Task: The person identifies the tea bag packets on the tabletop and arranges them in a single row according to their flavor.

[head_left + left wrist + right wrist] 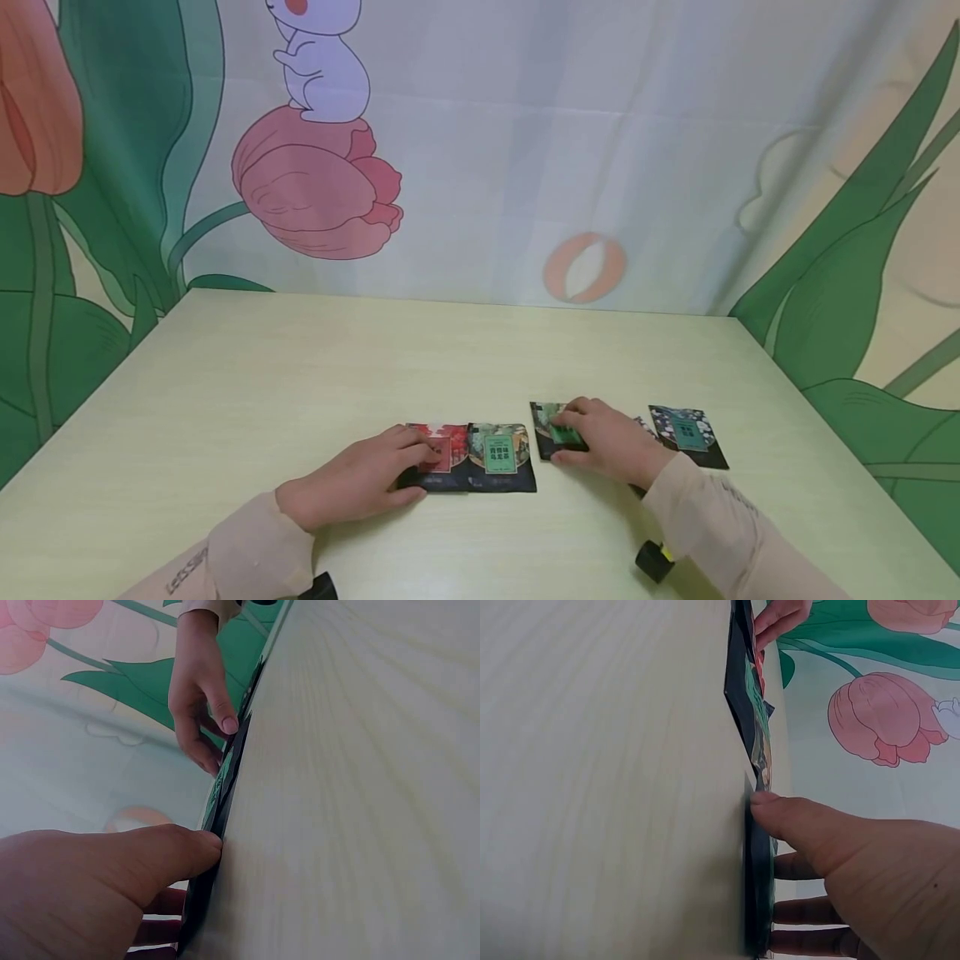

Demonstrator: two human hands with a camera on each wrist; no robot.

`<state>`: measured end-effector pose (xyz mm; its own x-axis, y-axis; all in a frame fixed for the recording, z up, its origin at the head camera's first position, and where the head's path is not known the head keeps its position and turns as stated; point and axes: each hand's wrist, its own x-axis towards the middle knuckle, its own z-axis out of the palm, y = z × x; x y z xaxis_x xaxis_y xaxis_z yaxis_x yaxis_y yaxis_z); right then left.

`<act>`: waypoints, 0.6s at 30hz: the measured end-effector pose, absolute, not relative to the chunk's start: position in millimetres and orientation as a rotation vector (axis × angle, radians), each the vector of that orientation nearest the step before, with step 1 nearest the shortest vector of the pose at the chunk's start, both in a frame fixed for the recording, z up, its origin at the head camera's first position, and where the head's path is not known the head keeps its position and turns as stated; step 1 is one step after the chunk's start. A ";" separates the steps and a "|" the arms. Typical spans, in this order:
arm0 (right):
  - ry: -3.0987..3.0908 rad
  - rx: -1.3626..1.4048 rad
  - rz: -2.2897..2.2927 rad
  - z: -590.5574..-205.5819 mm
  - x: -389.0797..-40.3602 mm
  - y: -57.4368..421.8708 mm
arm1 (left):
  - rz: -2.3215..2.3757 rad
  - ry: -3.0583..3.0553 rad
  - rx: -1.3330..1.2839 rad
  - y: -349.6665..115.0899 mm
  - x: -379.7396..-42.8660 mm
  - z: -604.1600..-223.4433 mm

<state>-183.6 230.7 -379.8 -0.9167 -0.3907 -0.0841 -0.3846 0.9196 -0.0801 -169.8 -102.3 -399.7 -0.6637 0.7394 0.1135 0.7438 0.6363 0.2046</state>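
My left hand (367, 471) rests on a red and dark tea sachet (452, 477), its fingers on the printed face and its thumb at the near edge. A green-labelled tea sachet (498, 458) lies flat against the red one's right side. Just right of that pair, my right hand (611, 437) grips another green-labelled sachet (545, 429), thumb at its near edge and fingers across its top. In the right wrist view this held sachet (757, 892) looks slightly blurred and stays low at the tabletop. My hand covers part of its print.
A dark sachet with white flowers and a teal label (687, 433) lies at the right. Another sachet (642, 427) is mostly hidden under my right hand and wrist. The pale wooden table (300, 367) ends at a printed curtain (487, 167) behind.
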 end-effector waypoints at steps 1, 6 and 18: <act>2.982 -0.605 -0.094 -380.0 -182.7 230.3 | -0.366 -2.822 -1.282 -102.4 -169.7 -399.7; 2.985 -0.597 -0.107 -380.0 -178.3 228.9 | -0.365 -2.818 -1.283 -102.5 -169.5 -399.9; 2.997 -0.640 -0.070 -379.0 -168.4 227.5 | -0.365 -2.818 -1.285 -102.4 -169.3 -399.4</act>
<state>-168.4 227.5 -379.0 -0.9101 -0.4092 -0.0649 -0.4058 0.9120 -0.0606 -169.3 -102.4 -399.4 -0.6604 0.7417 0.1168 0.7470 0.6334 0.2019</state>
